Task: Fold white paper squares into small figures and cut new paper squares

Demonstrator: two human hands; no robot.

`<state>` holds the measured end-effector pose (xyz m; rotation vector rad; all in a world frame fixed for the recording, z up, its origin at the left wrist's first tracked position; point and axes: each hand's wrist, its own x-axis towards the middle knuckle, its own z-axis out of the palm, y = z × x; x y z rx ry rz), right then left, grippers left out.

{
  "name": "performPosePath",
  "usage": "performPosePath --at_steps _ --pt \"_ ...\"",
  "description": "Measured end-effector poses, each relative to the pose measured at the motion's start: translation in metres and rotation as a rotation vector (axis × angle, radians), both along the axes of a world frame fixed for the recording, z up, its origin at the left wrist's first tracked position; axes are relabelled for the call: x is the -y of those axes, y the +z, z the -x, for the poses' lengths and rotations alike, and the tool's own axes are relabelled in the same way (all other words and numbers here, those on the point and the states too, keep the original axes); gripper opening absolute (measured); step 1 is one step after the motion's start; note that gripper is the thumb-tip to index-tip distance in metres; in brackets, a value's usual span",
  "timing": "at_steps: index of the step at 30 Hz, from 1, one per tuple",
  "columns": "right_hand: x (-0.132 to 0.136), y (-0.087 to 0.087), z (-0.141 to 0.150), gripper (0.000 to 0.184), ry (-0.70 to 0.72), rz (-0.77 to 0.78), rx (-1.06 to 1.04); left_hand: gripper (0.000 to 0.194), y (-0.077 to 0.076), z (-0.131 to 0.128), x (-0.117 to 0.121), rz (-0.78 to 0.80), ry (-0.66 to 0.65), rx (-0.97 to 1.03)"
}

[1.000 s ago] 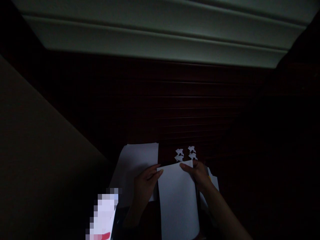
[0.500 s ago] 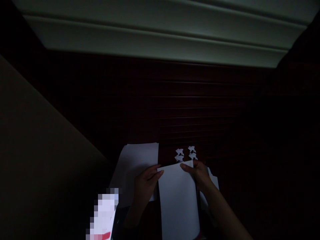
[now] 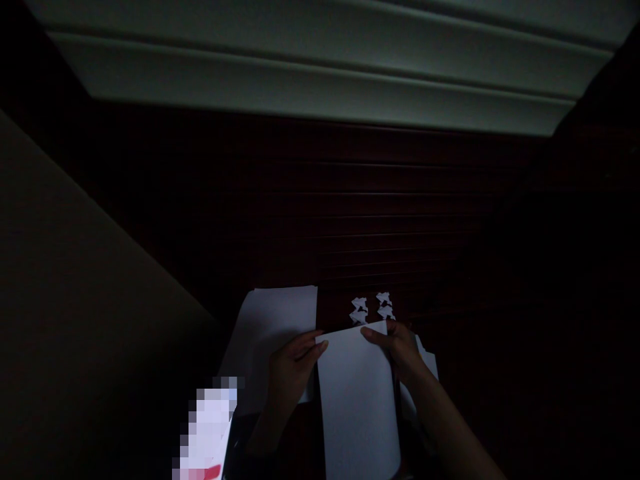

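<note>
The scene is very dark. I hold a white sheet of paper [image 3: 357, 400] upright in front of me, long side running toward me. My left hand [image 3: 290, 373] pinches its top left corner with closed fingers. My right hand [image 3: 397, 350] grips the top right corner the same way. Just beyond the sheet's top edge lie several small folded white paper figures [image 3: 373, 308] on the dark surface.
A stack of white paper [image 3: 273, 320] lies to the left under my left hand. More white sheets [image 3: 425, 363] peek out behind my right wrist. A dark slatted wooden panel [image 3: 350, 213] rises behind, with pale moulding [image 3: 320, 73] above. A blurred white object [image 3: 207, 430] sits bottom left.
</note>
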<state>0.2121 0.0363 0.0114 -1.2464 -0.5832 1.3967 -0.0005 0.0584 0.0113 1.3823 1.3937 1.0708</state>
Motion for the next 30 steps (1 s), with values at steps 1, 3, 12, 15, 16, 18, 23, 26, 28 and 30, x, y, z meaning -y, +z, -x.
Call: performPosePath --at_steps 1,3,12,15,16,18,23,26,28,30 --pt "-0.0001 0.0001 0.0000 0.032 0.000 -0.002 -0.001 0.036 0.0008 0.0002 0.0002 0.001 -0.004 -0.001" --pt "-0.0002 0.0005 0.0000 0.031 0.003 -0.002 -0.002 0.035 0.0023 0.0005 0.0006 -0.007 -0.012 -0.005" --pt "0.0011 0.0015 0.0009 0.030 0.007 -0.006 0.004 0.032 0.0012 0.0006 0.0014 -0.021 -0.011 0.006" --pt "0.0012 0.0014 0.0003 0.029 0.007 -0.012 -0.002 0.032 0.0008 0.0002 0.0011 -0.006 -0.016 0.030" --pt "0.0011 0.0014 0.0001 0.029 0.008 -0.008 -0.003 0.032 0.0009 0.0000 0.0010 0.000 -0.019 0.039" --pt "0.0009 0.0012 -0.0003 0.030 0.007 0.002 0.000 0.033 0.0010 -0.0003 0.0007 0.010 -0.021 0.050" --pt "0.0005 -0.0007 -0.0003 0.028 0.015 -0.017 -0.002 0.032 0.0002 -0.0007 0.0002 0.018 -0.028 0.072" --pt "0.0002 -0.0026 -0.0003 0.029 0.003 -0.010 0.002 0.031 0.0001 -0.0007 0.0003 0.022 -0.039 0.083" --pt "0.0002 -0.0034 -0.0004 0.029 0.001 -0.014 -0.003 0.032 0.0015 -0.0005 0.0007 0.023 -0.041 0.075" --pt "0.0004 -0.0036 -0.0004 0.029 -0.005 -0.018 -0.006 0.035 0.0036 -0.0002 0.0011 0.010 -0.042 0.056"
